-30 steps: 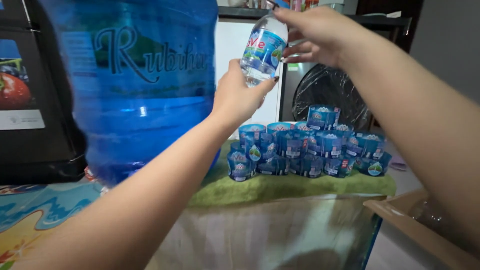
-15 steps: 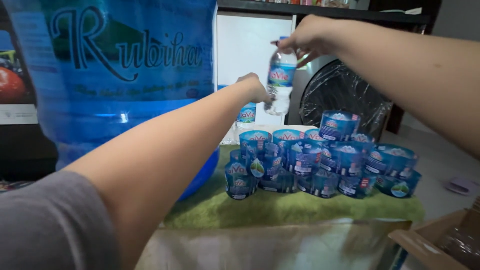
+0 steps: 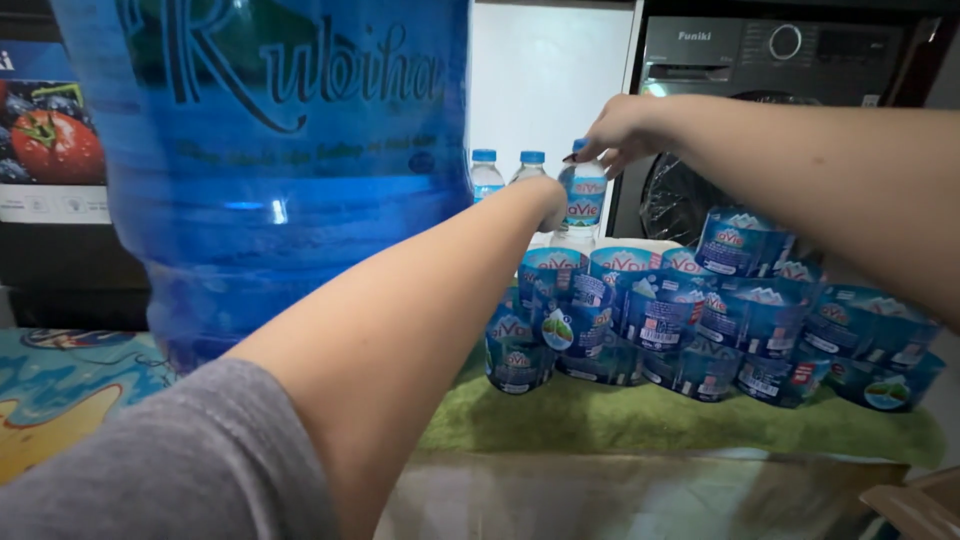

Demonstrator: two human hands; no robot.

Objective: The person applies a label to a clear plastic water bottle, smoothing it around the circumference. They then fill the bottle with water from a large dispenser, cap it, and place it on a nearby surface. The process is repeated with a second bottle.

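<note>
- At 12 o'clock, behind the stacked label rolls (image 3: 700,320), the right hand (image 3: 622,130) pinches the cap end of a small water bottle (image 3: 585,205).
- Left hand (image 3: 545,200): reaches the bottle's side; grip cannot be told.
- Risk: two standing bottles (image 3: 505,172) just beside, at 11 o'clock, could be knocked over by the forearm.
- Risk: a cap-only hold may slip.

Both our arms are reaching way out front

We're stretching the left arm straight ahead, sleeve bunching at the shoulder, left hand (image 3: 548,200) curling at the far end, while the right hand (image 3: 622,130) is coming in from the right, fingers pinching downward.
</note>
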